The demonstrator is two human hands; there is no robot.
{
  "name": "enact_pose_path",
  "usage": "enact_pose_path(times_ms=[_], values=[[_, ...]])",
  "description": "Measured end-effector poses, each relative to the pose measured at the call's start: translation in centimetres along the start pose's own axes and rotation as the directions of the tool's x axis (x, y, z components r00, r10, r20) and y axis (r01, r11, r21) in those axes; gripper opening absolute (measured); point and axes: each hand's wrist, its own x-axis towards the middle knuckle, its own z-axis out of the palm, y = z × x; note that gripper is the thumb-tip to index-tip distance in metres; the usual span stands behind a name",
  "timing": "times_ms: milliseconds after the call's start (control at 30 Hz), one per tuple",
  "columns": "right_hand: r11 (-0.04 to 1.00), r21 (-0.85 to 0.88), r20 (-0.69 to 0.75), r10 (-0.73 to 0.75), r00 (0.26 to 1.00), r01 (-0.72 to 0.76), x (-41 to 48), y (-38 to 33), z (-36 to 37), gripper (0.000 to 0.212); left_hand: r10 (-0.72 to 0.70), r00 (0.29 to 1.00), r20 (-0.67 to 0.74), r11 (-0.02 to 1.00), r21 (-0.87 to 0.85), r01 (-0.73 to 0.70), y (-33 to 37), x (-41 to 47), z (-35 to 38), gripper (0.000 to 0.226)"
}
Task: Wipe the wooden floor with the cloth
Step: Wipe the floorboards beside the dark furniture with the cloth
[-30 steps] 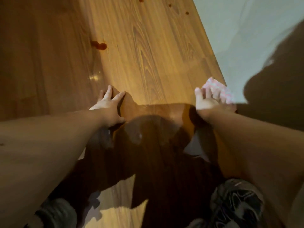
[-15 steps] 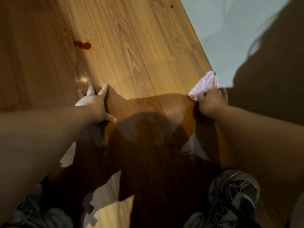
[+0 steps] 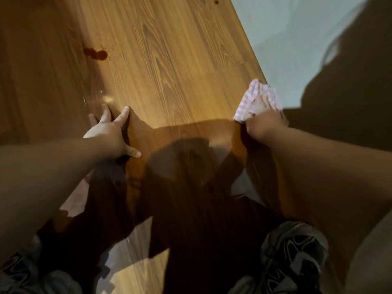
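Note:
The wooden floor [image 3: 174, 60] runs from near me to the top of the view, brightly lit ahead and dark with my shadow below. A dark red stain [image 3: 96, 53] lies on it at the upper left. My left hand [image 3: 110, 132] rests flat on the boards with its fingers spread. My right hand [image 3: 262, 122] presses a pink-and-white checked cloth [image 3: 254, 96] onto the floor at the wood's right edge. Its fingers lie over the cloth and are partly hidden in blur.
A pale grey wall or surface [image 3: 297, 43] borders the wood on the right, crossed by a large dark shadow. My patterned knees [image 3: 294, 255] show at the bottom. Small red spots [image 3: 216, 2] sit near the top edge.
The view shifted a little, so the red stain sits lower and further right than half a second ago. My right hand stays on the cloth at the wood's edge; my left hand stays planted.

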Motion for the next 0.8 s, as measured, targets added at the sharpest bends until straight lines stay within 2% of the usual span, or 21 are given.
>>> enact_pose_path(times_ms=[67,133,200,267,300,333,367,400,433,467,500,600,633,700,767,800], values=[[0.997,0.06,-0.004,-0.045,0.999,0.045,-1.9,-3.2,1.0,0.067,-0.009,1.0,0.0,1.0,0.001,0.009,0.0,0.0,0.0,0.134],[0.955,0.085,0.02,-0.287,0.958,0.285,-5.7,-7.8,3.4,0.057,-0.017,1.0,-0.001,1.0,0.016,0.017,0.1,-0.1,-0.1,0.135],[0.833,0.126,0.051,-0.547,0.835,0.538,-8.8,-10.4,5.1,0.053,-0.023,1.0,-0.015,0.999,0.025,0.023,0.2,-0.1,0.1,0.136],[0.685,0.184,0.053,-0.723,0.689,0.704,-8.7,-8.8,4.4,0.053,-0.034,0.999,-0.017,0.999,0.023,0.034,0.2,-0.1,0.1,0.136],[0.635,0.189,0.0,-0.763,0.646,0.749,-7.7,-7.1,3.9,0.053,-0.033,0.999,-0.008,0.999,0.019,0.033,0.3,-0.1,0.0,0.136],[0.66,0.17,-0.06,-0.734,0.677,0.731,-6.4,-5.1,3.6,0.05,-0.027,1.0,-0.003,1.0,0.013,0.027,0.3,-0.2,-0.1,0.135],[0.755,0.157,-0.096,-0.629,0.771,0.636,-5.2,-2.8,3.1,0.046,-0.022,1.0,0.002,1.0,0.003,0.022,0.3,-0.2,-0.1,0.134],[0.868,0.161,-0.11,-0.458,0.882,0.47,-4.0,-0.6,2.4,0.046,-0.018,1.0,0.006,1.0,-0.007,0.018,0.2,-0.2,-0.1,0.133],[0.941,0.169,-0.102,-0.279,0.955,0.293,-2.7,1.3,1.6,0.049,-0.014,1.0,0.005,1.0,-0.016,0.014,0.2,-0.1,0.0,0.133],[0.972,0.168,-0.08,-0.155,0.985,0.167,-1.8,2.4,1.2,0.053,-0.016,1.0,0.003,1.0,-0.019,0.016,0.1,-0.1,0.1,0.133],[0.985,0.13,-0.078,-0.105,0.991,0.114,-1.0,2.4,1.1,0.056,-0.018,1.0,0.002,1.0,-0.02,0.019,0.0,-0.1,0.0,0.132],[0.998,0.048,0.001,-0.05,0.999,0.05,-2.3,-1.7,2.0,0.062,-0.02,1.0,0.009,1.0,-0.008,0.02,0.4,-0.5,-0.1,0.132],[0.995,0.042,0.003,-0.096,0.995,0.096,-3.2,-3.5,2.7,0.06,-0.022,1.0,0.003,1.0,-0.009,0.022,0.4,-0.5,-0.1,0.132],[0.933,0.011,-0.053,-0.359,0.932,0.36,-5.1,-6.5,4.2,0.053,-0.027,1.0,-0.01,1.0,-0.013,0.027,0.3,-0.6,0.1,0.13],[0.771,-0.031,0.009,-0.636,0.771,0.636,-6.3,-7.3,4.5,0.048,-0.028,1.0,-0.013,0.999,-0.022,0.028,0.1,-0.8,0.3,0.127],[0.724,-0.038,0.031,-0.688,0.725,0.689,-6.3,-6.6,4.6,0.047,-0.02,1.0,-0.021,0.999,-0.032,0.02,0.0,-1.0,0.5,0.124]])
